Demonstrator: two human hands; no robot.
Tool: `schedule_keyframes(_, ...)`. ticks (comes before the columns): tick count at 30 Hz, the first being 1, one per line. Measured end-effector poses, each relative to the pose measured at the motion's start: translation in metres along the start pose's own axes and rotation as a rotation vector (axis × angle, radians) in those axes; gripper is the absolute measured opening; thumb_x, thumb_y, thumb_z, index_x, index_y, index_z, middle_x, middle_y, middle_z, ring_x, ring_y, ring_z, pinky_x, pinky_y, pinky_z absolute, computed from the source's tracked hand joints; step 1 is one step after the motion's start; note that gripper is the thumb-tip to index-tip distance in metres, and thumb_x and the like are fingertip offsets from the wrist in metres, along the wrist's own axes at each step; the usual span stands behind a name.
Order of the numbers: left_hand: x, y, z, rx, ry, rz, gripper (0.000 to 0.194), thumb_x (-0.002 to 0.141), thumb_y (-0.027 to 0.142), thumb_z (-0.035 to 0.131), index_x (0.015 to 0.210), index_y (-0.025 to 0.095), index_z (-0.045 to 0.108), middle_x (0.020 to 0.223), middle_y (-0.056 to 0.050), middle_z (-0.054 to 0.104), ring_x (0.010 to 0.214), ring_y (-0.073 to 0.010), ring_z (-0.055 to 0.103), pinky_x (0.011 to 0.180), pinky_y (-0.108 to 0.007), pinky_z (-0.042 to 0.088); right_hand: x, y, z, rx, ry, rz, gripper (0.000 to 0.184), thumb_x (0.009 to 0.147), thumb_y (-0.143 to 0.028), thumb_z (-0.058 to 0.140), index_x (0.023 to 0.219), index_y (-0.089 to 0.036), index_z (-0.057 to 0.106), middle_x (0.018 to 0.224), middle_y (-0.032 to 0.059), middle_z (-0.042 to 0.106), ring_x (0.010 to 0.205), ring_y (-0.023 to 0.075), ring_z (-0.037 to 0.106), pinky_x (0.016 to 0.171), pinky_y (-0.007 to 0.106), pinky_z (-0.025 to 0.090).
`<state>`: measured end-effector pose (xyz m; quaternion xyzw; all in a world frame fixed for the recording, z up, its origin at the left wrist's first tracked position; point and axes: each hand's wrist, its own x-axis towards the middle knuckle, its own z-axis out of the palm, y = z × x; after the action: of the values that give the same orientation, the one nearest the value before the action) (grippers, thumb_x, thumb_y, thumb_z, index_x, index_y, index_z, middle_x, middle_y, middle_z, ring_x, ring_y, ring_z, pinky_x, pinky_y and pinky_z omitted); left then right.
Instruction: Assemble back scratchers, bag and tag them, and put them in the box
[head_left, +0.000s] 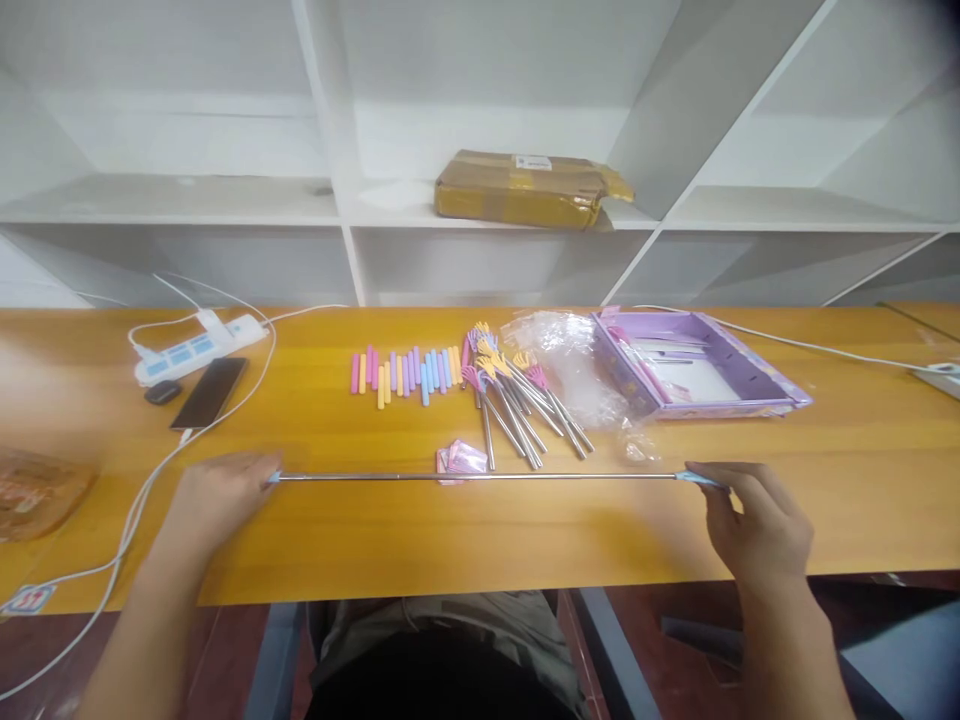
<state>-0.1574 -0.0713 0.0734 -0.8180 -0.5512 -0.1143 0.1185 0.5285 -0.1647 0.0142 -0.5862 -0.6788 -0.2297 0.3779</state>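
Observation:
A telescopic back scratcher (525, 477) with light blue ends is drawn out long and level above the near part of the table. One blue end is in the closed fingers of my left hand (229, 490). My right hand (761, 515) pinches the opposite blue end between thumb and fingers. Beyond the rod lies a pile of metal back scratchers (517, 400) with pink, yellow and purple hand-shaped heads. Left of them, pink, yellow, purple and blue handle sleeves (405, 372) lie in a row. Small pink cards (465, 457) sit partly behind the rod.
Clear plastic bags (570, 365) lie beside a purple open box (731, 403). At left are a power strip (201, 350), a black phone (211, 392) and white cables (139, 500). A taped carton (517, 190) rests on the white shelf (225, 200) behind the table.

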Motion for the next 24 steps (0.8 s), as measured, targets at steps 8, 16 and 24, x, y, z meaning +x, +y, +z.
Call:
schedule_keyframes(8, -0.025, 0.0, 0.023, 0.033, -0.095, 0.052, 0.027, 0.098, 0.022, 0.051, 0.077, 0.025, 0.067, 0.07, -0.003, 0.071, 0.067, -0.0226, 0.064, 0.059, -0.03, 0.028, -0.024, -0.01, 0.02, 0.132, -0.232, 0.152, 0.01, 0.105, -0.031, 0.065, 0.11, -0.026, 0.072, 0.11, 0.0094, 0.075, 0.101, 0.0258, 0.075, 0.081, 0.036, 0.06)
schedule_keyframes(16, -0.024, 0.009, 0.024, 0.175, 0.014, 0.072, 0.026, 0.095, 0.018, 0.052, 0.073, 0.023, 0.063, 0.069, -0.005, 0.068, 0.072, -0.0255, 0.063, 0.065, -0.034, 0.034, -0.032, -0.013, 0.023, 0.181, -0.291, 0.2, 0.024, 0.11, -0.025, 0.052, 0.13, -0.024, 0.066, 0.129, 0.0136, 0.068, 0.103, 0.023, 0.075, 0.087, 0.037, 0.062)
schedule_keyframes(24, -0.008, 0.038, 0.005, 0.308, 0.079, -0.227, 0.028, 0.1, 0.023, 0.051, 0.073, 0.023, 0.057, 0.077, -0.006, 0.071, 0.091, -0.0294, 0.062, 0.078, -0.039, 0.034, -0.026, -0.02, 0.023, 0.112, -0.189, 0.147, 0.019, 0.11, -0.022, 0.052, 0.118, -0.023, 0.069, 0.117, 0.0103, 0.072, 0.109, 0.024, 0.074, 0.094, 0.037, 0.061)
